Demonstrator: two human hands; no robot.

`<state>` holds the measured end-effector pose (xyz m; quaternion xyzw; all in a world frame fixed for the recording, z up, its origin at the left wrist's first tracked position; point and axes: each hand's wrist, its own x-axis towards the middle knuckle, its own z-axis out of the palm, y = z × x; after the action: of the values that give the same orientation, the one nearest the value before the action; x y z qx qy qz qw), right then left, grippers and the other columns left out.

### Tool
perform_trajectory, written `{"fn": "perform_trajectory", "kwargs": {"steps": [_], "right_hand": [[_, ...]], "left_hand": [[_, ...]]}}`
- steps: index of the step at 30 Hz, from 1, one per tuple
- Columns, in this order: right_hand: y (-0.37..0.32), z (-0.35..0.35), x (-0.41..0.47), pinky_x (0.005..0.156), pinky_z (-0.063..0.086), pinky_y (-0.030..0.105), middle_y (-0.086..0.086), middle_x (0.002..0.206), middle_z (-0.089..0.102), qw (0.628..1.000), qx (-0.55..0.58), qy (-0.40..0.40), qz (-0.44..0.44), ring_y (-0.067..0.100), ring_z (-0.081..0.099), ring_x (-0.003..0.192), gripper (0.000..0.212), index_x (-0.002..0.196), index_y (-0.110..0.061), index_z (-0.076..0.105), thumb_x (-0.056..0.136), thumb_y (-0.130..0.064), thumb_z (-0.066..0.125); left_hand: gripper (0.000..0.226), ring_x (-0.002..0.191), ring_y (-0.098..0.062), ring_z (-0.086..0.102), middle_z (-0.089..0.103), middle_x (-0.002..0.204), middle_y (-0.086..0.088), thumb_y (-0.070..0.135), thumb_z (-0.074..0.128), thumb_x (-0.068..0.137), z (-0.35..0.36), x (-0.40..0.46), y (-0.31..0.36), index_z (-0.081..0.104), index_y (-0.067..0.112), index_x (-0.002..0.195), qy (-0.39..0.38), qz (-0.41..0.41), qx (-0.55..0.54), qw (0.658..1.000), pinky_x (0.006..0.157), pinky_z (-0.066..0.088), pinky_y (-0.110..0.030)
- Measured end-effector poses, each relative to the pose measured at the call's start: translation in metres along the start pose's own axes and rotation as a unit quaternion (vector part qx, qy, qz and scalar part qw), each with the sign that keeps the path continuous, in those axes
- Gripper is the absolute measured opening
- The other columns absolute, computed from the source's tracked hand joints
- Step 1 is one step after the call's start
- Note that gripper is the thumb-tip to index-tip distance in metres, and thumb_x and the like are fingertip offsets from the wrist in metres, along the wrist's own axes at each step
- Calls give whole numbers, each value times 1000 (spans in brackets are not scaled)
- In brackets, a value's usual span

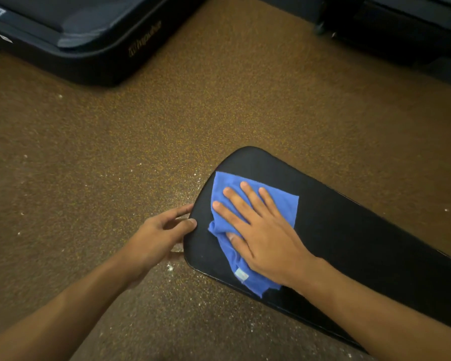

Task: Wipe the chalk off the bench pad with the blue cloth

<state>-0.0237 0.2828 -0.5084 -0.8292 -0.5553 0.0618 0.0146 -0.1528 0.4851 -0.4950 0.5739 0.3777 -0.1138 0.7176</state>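
while pressing the blue cloth flat on the bench pad near its rounded end, right hand fingers spread, left hand pinching the pad's edge: mid-wipe, probably needs another firm sweep along the pad.

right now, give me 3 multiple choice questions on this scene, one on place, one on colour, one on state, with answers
1. Where does the cloth lie?
A. on the floor
B. on the bench pad, near its rounded end
C. on the treadmill

2. What colour is the cloth?
A. blue
B. white
C. red

3. How is the right hand placed?
A. clenched in a fist above the pad
B. pinching one corner of the cloth
C. flat, fingers spread, pressing the cloth down

Answers:
1 B, the cloth rests on the black pad by its rounded end.
2 A, it is plainly blue against the black.
3 C, the palm lies open on the cloth, while the left hand grips the pad's edge.
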Motion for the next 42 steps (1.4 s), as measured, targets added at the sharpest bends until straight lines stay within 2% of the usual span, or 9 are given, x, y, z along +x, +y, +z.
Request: {"fn": "perform_trajectory", "kwargs": {"steps": [4,8,13,18,22,25,31,38,42], "right_hand": [[18,-2,-6,124,17,54,3,170,25,1000,-17,-6,-18,33,16,157,58,162,-32,26,106,-46,33],[16,-5,28,121,22,59,4,166,34,996,20,19,84,36,23,155,55,158,-31,38,105,-45,30],[-3,5,17,124,16,58,4,167,31,995,19,39,86,37,20,155,56,159,-28,35,106,-44,29],[-5,6,8,124,15,59,4,169,27,999,24,14,41,35,14,157,58,160,-31,31,104,-47,30],[-8,2,17,124,12,58,3,169,27,995,36,26,86,34,14,157,56,160,-32,32,105,-47,30],[-26,4,2,124,11,59,4,170,24,997,43,20,63,36,10,158,58,161,-30,29,105,-47,32],[-9,7,-43,122,17,55,3,170,25,1000,5,-3,11,34,18,157,60,161,-30,29,104,-46,36],[-20,1,14,122,16,62,3,168,29,994,16,10,110,38,17,156,57,160,-28,33,105,-46,30],[-42,4,-17,124,13,60,4,170,24,999,12,-6,39,37,13,157,61,162,-25,27,105,-46,34]], "left_hand": [[31,91,-18,75,77,107,1,18,65,95,-5,2,9,66,28,124,-13,-16,18,1000,64,59,-30],[26,81,-19,73,74,108,-7,14,64,94,-8,10,20,68,26,118,-19,-30,60,998,62,59,-34],[28,100,-24,71,74,117,1,43,59,95,0,40,52,67,37,121,-16,-35,93,995,88,55,-43],[46,95,-23,71,78,104,0,62,54,91,34,72,87,74,26,109,-39,-57,146,987,89,52,-41],[38,82,-24,71,78,93,-3,58,59,91,37,89,97,74,24,95,-31,-71,157,984,73,51,-36],[32,80,-23,68,77,95,-5,52,60,91,35,94,94,74,23,92,-38,-72,165,983,69,48,-33],[32,90,-23,69,77,107,-4,52,60,92,32,94,93,72,26,106,-58,-73,154,984,76,50,-35],[37,100,-33,71,76,112,-11,51,66,87,26,104,91,74,21,106,-69,-74,151,983,87,54,-43],[33,95,-32,69,72,119,-16,48,67,86,26,109,92,72,22,104,-62,-82,142,985,86,50,-43]]}}
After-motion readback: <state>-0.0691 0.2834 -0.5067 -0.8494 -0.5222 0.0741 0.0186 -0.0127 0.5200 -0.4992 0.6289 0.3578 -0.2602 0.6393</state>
